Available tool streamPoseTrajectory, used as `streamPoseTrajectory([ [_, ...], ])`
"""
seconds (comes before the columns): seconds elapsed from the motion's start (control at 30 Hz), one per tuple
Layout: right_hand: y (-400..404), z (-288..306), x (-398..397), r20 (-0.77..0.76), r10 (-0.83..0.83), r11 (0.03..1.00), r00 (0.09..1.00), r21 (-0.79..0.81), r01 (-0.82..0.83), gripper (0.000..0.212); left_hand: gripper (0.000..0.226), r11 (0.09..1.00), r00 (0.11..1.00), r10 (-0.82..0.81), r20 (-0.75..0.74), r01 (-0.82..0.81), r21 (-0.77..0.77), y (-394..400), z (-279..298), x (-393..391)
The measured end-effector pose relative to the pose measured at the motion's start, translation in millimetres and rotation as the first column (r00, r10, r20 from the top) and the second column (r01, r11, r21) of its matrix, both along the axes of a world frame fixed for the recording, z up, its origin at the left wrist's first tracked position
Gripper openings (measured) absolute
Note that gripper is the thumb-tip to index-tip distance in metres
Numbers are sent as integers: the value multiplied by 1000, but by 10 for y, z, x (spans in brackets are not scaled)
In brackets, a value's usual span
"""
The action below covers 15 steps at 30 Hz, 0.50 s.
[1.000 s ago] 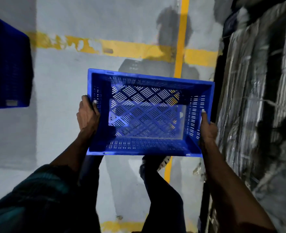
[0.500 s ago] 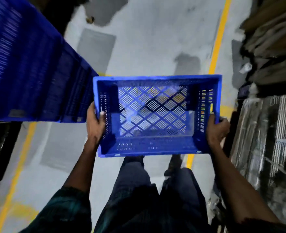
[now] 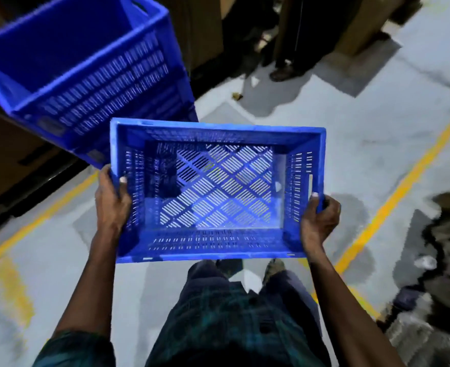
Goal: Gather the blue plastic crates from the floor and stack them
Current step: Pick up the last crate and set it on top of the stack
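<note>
The left hand [image 3: 112,201] and right hand [image 3: 320,221] each clamp a short side of the carried crate [image 3: 213,192], thumbs hooked over the rim, fingers curled beneath. It hangs level above the floor [image 3: 311,120], empty, mouth up. The step in hand looks like the carry to the stack of crates [image 3: 86,72] up left. Next, I judge, lift it over that top rim, square the 4 corners, then lower.

I can read no text here. The stacked blue crates [image 3: 86,75] at ten o'clock carry small pale patches on their near walls that may be labels, but they are too blurred for me to make out. The yellow floor lines [image 3: 404,186] are plain stripes without lettering.
</note>
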State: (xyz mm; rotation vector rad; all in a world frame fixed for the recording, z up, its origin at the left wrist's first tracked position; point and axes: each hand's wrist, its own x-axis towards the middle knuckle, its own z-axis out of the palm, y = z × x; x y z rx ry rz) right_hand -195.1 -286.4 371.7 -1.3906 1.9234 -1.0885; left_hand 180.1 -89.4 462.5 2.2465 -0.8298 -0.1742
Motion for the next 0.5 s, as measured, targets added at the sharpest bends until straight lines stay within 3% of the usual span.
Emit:
streamPoseTrajectory([
  [0.27, -790, 450, -100, 123, 249, 951, 961, -221, -218, 27, 37, 900, 912, 408, 35, -396, -184, 143, 307, -959],
  [0.5, -1223, 991, 253, 144, 415, 873, 899, -343, -348, 28, 39, 789, 820, 566, 82, -510, -342, 287, 681, -1262],
])
